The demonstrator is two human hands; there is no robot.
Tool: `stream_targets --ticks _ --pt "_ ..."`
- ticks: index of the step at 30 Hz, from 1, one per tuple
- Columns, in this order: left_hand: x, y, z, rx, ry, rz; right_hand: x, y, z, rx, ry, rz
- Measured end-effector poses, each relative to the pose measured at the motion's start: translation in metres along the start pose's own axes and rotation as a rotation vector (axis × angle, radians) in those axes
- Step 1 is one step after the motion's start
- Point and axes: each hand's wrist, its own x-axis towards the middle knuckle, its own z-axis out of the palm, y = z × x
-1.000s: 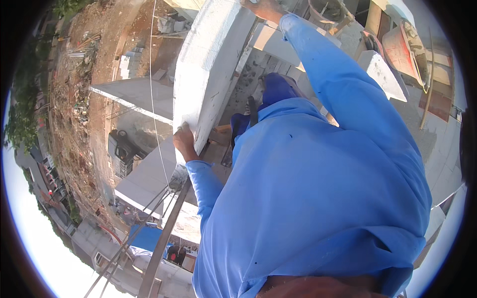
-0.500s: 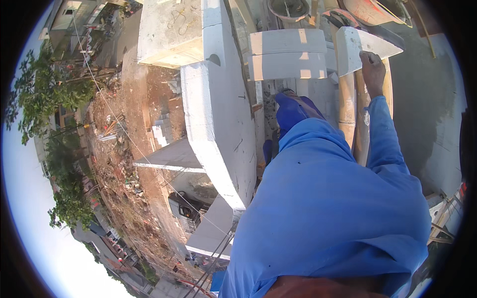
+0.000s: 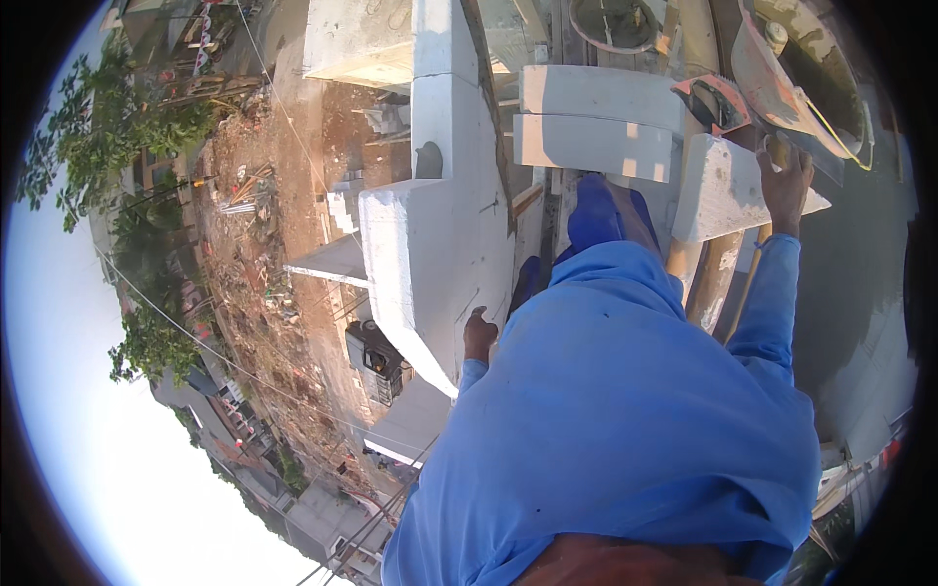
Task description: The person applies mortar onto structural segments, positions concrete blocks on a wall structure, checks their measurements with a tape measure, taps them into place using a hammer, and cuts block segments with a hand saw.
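I see my left hand [image 3: 479,332] resting against the near edge of the white parapet wall [image 3: 440,254], fingers curled loosely on its side; I cannot tell whether it actually grips anything. A second ago that hand was clamped on a big white slab held up in front of me; now the slab is out of my hands and the hand only steadies me on the wall.

My right hand [image 3: 785,176] is stretched far to the right, closed around a yellowish handle [image 3: 777,148] that sits at the far edge of a white block [image 3: 728,190]. Half a second ago this hand was already on that block, so it stays put while the left one has dropped.

I judge the lifting is over and the work has moved to the right-hand block. Two more white blocks [image 3: 596,122] lie side by side beyond my blue trouser knee [image 3: 601,210], and a round bucket [image 3: 614,21] stands at the far edge. Far below on the left I see rubble-strewn ground [image 3: 264,225].
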Motion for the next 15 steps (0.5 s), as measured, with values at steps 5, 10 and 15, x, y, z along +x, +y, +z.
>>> stream_targets --ticks 5,10,15 --pt "0.014 0.034 -0.020 -0.076 0.074 0.116 0.021 -0.030 -0.005 0.075 -0.329 -0.015" --pt "0.025 0.080 -0.038 -0.140 -0.062 0.032 0.028 -0.013 0.018 0.141 -0.571 -0.090" --pt "0.039 0.107 -0.056 -0.175 -0.130 0.043 0.031 0.006 0.033 0.243 -0.713 -0.152"
